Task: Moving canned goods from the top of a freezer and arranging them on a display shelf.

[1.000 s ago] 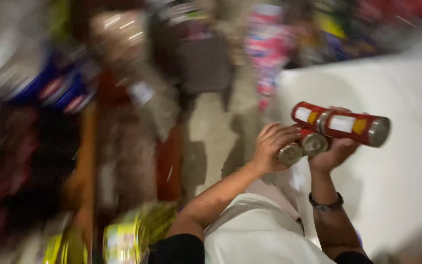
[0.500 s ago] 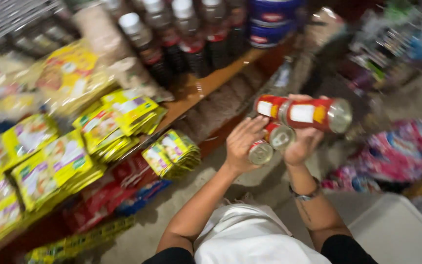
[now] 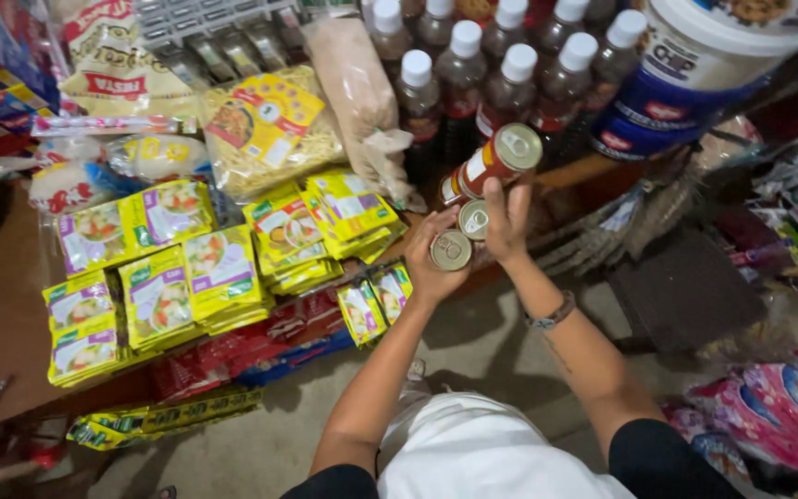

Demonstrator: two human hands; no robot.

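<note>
Red cans (image 3: pixel 491 166) stacked, both hands (image 3: pixel 473 245) clasping.

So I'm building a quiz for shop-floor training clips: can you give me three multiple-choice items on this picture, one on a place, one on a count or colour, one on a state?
1. Where do the yellow-green packets lie?
A. on the wooden shelf, to the left of the hands
B. on the floor under the person
C. inside the big white tub

2. How many cans do the hands hold together?
A. one
B. three
C. six

3. What state are the dark bottles in?
A. lying uncapped
B. upright, white caps on
C. tipped over, spilling

Answers:
1 A, the packets are stacked on the shelf beside the hands.
2 B, three can tops show between the left hand and the right hand.
3 B, every bottle stands with a white cap.
</note>
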